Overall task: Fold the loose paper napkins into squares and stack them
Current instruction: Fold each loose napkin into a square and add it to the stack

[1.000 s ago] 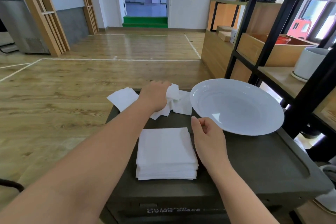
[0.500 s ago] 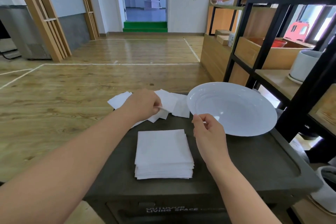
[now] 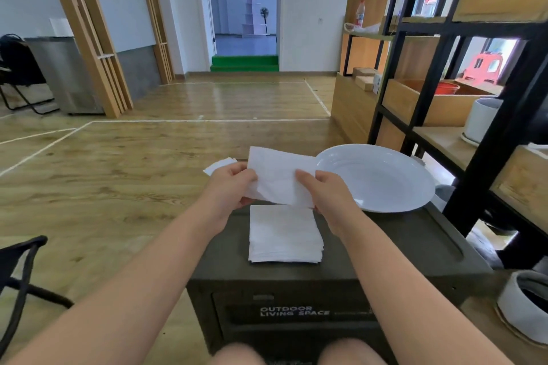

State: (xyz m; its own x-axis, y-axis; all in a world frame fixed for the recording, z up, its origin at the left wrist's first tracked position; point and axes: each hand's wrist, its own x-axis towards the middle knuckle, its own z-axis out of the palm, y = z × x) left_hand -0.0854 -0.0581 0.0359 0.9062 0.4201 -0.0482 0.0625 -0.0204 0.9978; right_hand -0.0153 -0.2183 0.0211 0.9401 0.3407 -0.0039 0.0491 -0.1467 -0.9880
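While both hands lift it at mid-frame, one loose napkin [image 3: 278, 181] hangs above the worktop [image 3: 385, 234]: left hand [image 3: 229, 187] grip pinching its left edge, right hand [image 3: 324, 191] grip pinching its right. Folded stack [image 3: 283, 234] lies just below. Spare napkins [image 3: 219, 164] behind, left. White plate [image 3: 382, 179] at right.

Showroom-like hall: floor lines [image 3: 207, 120], shelving [image 3: 415, 38]

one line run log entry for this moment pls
left hand: grips napkin | right hand: grips napkin | napkin: held above folded stack | plate: on box, right
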